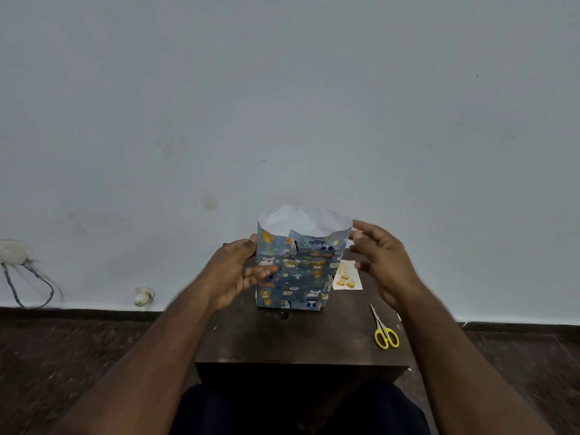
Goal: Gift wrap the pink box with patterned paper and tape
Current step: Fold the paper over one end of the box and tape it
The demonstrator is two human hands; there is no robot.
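The box stands upright on the dark wooden table (301, 343), fully covered by blue patterned paper (298, 271) with cartoon animals; no pink shows. The paper's top end stands open above the box, with its white inside (301, 222) showing. My left hand (238, 273) rests against the package's left side, thumb near the upper left corner and fingers across the front. My right hand (381, 259) hovers just right of the package with fingers spread, fingertips near the upper right paper edge; I cannot tell whether they touch it.
Yellow-handled scissors (385, 332) lie on the table's right part. A small white card with yellow shapes (346, 276) lies behind the package on the right. A pale wall rises right behind the table; cables (28, 284) and a small white object (142, 297) sit at floor level, left.
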